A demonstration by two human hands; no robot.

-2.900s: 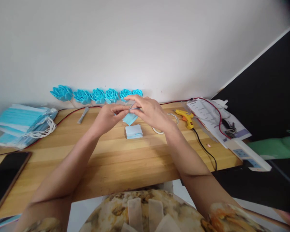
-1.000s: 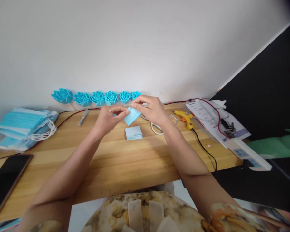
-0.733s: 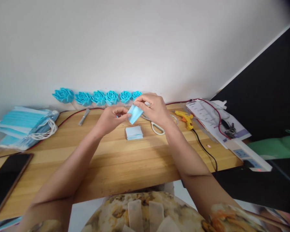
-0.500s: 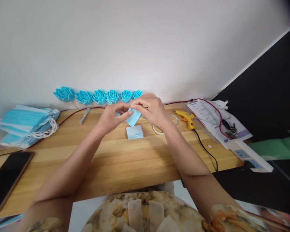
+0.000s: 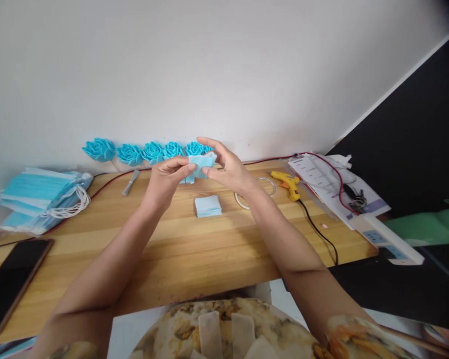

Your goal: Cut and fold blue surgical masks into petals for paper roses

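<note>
My left hand (image 5: 166,179) pinches the left end of a small light-blue piece of mask fabric (image 5: 202,164) between thumb and fingers. At its right end is my right hand (image 5: 230,169), the thumb on the near face and the index finger raised off it. Any other right fingers behind the fabric are mostly hidden. Below the hands, a neat stack of cut light-blue fabric pieces (image 5: 208,206) lies on the wooden table (image 5: 209,249). More blue pieces (image 5: 187,179) show partly behind my left fingers.
Several blue fabric flowers (image 5: 153,151) line the wall. Left are a pile of face masks (image 5: 41,194), a phone (image 5: 17,284) and a bundle of thin strips (image 5: 130,183). Right are a white cord loop (image 5: 243,202), yellow glue gun (image 5: 290,184), papers (image 5: 322,174) and power strip (image 5: 389,242).
The fabric piece has been turned from upright and tilted to lying crosswise between the hands, slightly higher. My right index finger has lifted away from the pinch.
</note>
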